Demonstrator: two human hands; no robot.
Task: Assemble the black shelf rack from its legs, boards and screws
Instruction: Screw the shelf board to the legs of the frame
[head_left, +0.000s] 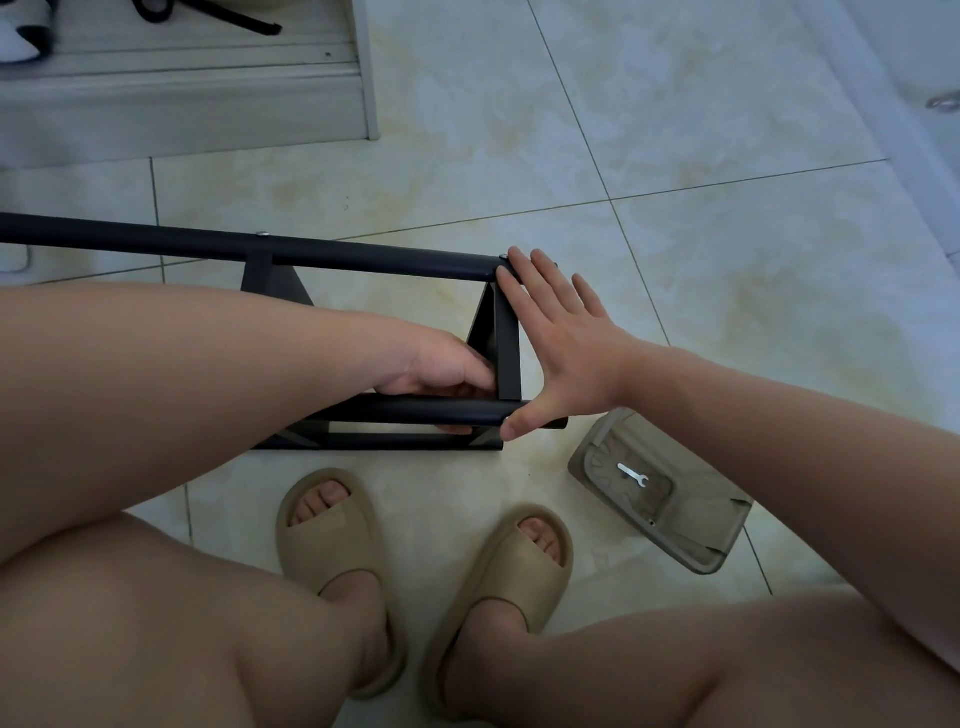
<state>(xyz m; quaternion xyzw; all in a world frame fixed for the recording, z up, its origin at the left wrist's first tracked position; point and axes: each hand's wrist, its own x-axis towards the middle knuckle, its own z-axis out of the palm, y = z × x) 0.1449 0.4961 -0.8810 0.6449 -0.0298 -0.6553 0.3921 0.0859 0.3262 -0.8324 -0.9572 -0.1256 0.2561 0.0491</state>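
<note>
The black shelf rack (363, 254) lies on its side on the tiled floor, its long tube legs running left to right and black boards between them. My left hand (441, 371) reaches inside the frame and curls around the near black leg (415, 410). My right hand (561, 332) lies flat with fingers spread against the rack's right end, fingertips on the far leg by a silver screw head (503, 255), thumb on the near leg's end. A second screw head (263, 234) shows further left on the far leg.
A grey tray (691, 551) on the floor at the right holds a small silver wrench (632, 474). My two feet in beige slippers (332, 540) stand just in front of the rack. A pale door threshold (208, 93) lies at the back left.
</note>
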